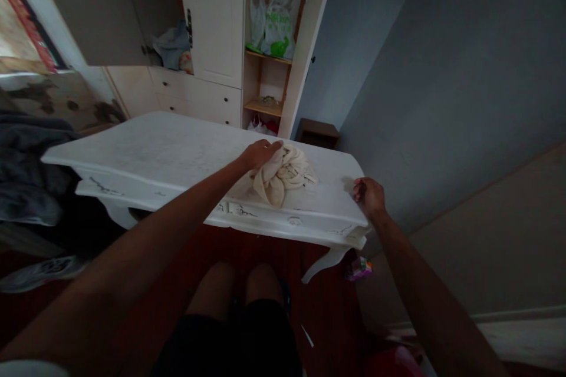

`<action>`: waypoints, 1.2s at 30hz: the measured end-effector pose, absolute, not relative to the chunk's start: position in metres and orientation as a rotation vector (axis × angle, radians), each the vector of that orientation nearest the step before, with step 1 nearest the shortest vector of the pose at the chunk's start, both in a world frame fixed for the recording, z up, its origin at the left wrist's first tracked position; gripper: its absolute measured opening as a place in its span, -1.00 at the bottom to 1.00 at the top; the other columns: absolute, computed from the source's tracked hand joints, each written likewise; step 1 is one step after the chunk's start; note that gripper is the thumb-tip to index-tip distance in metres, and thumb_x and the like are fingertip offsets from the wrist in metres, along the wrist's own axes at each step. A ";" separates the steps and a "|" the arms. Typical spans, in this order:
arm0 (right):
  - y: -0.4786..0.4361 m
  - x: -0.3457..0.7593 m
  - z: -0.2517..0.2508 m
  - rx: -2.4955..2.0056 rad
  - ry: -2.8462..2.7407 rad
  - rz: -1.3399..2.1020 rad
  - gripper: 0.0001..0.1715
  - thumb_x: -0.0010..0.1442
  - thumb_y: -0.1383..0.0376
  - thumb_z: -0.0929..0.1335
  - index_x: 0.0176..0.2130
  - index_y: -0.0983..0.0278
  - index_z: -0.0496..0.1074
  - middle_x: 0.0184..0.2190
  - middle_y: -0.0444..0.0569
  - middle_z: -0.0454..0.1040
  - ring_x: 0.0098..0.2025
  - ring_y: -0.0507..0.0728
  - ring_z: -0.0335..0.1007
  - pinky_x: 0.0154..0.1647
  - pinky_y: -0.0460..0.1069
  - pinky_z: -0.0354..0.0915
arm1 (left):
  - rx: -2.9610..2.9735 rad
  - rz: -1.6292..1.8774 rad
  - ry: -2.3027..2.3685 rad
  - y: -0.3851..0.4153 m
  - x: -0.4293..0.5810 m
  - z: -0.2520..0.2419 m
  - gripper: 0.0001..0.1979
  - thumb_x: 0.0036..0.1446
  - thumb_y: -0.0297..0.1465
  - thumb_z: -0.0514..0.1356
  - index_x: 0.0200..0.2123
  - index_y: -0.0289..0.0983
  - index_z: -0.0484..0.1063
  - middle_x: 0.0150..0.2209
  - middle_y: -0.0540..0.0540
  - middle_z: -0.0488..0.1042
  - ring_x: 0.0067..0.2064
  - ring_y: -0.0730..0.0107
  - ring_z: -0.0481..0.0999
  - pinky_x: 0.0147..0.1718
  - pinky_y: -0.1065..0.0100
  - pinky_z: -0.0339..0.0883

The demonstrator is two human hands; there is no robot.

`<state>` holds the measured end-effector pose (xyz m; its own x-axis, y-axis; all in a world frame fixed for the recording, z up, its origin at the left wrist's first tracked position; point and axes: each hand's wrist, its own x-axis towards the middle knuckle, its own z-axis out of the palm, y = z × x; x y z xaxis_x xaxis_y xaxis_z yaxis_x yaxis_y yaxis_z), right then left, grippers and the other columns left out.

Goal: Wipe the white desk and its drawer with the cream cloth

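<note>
A crumpled cream cloth (289,171) lies in a heap on the white table (145,135), right of its middle. My left hand (262,154) is closed on the cloth's left upper edge, thumb pointing right. Some of its fingers are hidden behind the hand. Over the table's right end, my right hand (370,195) is curled with its fingertips turned inward. Whether anything small is inside those fingers is hidden. Carved trim decorates the table's front edge, just below the cloth.
Behind the table stands a white wardrobe (212,23) with open doors; plastic bags (278,23) sit on its shelf. Dark clothes (30,159) are heaped at left. A grey wall (464,70) rises at right. A small pink box (359,269) lies by the table leg.
</note>
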<state>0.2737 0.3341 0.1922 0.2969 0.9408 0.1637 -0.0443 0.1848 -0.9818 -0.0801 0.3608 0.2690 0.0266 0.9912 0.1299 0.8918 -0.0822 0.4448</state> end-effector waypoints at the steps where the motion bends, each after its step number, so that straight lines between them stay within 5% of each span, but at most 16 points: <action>1: 0.334 0.274 0.192 -1.157 -1.023 0.904 -0.69 -0.06 0.08 0.41 -0.56 0.26 0.39 -0.78 -0.20 0.32 -0.78 -0.07 0.11 -0.81 -0.16 0.05 | 2.057 0.614 1.888 0.360 -0.069 0.269 -0.31 0.24 0.13 -0.19 0.00 -0.25 0.43 0.05 -0.19 0.51 0.04 0.18 0.49 -0.05 0.34 0.30; 8: 0.334 0.273 0.190 -1.149 -1.065 0.877 -0.76 -0.07 0.16 0.40 -0.56 0.25 0.34 -0.77 -0.22 0.31 -0.77 -0.09 0.09 -0.80 -0.18 0.02 | 2.042 0.531 1.869 0.340 -0.009 0.257 0.00 -0.10 0.34 0.03 0.25 -0.20 0.10 0.18 -0.35 0.34 0.15 -0.18 0.37 0.06 -0.04 0.20; 12: 0.335 0.274 0.190 -1.172 -1.069 0.867 -0.77 -0.05 0.16 0.40 -0.55 0.25 0.34 -0.77 -0.22 0.31 -0.76 -0.09 0.09 -0.79 -0.18 0.02 | 2.229 0.517 2.016 0.331 0.013 0.240 -0.07 -0.06 0.25 0.12 0.26 -0.17 0.13 0.22 -0.36 0.27 0.17 -0.28 0.28 0.07 -0.26 0.06; 18: 0.334 0.273 0.192 -1.168 -1.019 0.889 -0.83 -0.13 0.21 0.38 -0.57 0.25 0.35 -0.78 -0.21 0.31 -0.77 -0.09 0.07 -0.80 -0.18 0.02 | 2.492 0.572 1.951 0.330 0.016 0.226 -0.53 0.10 -0.15 0.21 0.05 -0.20 0.40 0.04 -0.26 0.45 0.07 -0.08 0.37 -0.04 -0.03 0.22; 27: 0.332 0.274 0.192 -1.111 -0.961 0.908 -0.81 -0.12 0.21 0.39 -0.57 0.25 0.33 -0.77 -0.22 0.30 -0.78 -0.09 0.09 -0.80 -0.18 0.05 | 2.594 0.938 1.709 0.243 -0.010 0.215 -0.56 0.03 -0.24 0.31 0.01 -0.17 0.42 -0.01 -0.16 0.47 -0.02 0.09 0.45 -0.06 0.13 0.32; 36: 0.329 0.274 0.193 -1.168 -0.956 0.882 -0.86 -0.12 0.24 0.38 -0.57 0.25 0.34 -0.78 -0.22 0.30 -0.77 -0.09 0.09 -0.81 -0.18 0.04 | 2.164 1.356 1.650 0.134 -0.089 0.146 -0.59 -0.01 -0.33 0.25 -0.04 -0.22 0.41 -0.05 -0.17 0.48 -0.04 0.12 0.50 -0.08 0.16 0.42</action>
